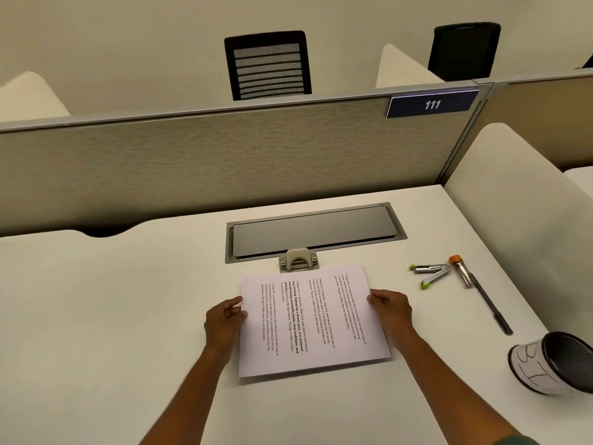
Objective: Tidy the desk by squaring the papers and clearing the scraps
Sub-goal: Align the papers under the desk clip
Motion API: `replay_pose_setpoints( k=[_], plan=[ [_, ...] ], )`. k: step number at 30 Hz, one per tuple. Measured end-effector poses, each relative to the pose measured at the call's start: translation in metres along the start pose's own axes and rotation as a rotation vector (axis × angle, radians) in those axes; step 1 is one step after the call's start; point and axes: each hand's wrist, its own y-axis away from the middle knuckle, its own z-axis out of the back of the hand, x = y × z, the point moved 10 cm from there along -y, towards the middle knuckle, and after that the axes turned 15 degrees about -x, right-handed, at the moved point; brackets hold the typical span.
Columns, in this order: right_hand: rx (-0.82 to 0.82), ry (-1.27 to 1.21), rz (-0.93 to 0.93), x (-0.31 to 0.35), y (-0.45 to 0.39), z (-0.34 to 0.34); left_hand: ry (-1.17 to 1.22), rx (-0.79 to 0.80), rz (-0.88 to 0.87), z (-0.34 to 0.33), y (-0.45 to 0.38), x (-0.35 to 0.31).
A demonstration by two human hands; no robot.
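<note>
papers [313, 319] flat on desk [96, 316], centre-front, long axis near-far, tilted slightly, print sideways | L hand [224, 319] pinches left edge, R hand [390, 308] grips right edge | hole punch [298, 259] touching far edge | stapler [430, 274], tube [461, 270], pen [491, 305], cup [555, 362] on its side, all apart to R
</note>
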Motion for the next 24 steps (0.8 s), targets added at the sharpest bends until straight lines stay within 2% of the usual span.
replay_pose_setpoints(
  k=[24],
  plan=[
    [-0.010, 0.024, 0.000, 0.008, -0.008, -0.004, -0.054, 0.005, -0.007, -0.010, -0.012, -0.005]
  ],
)
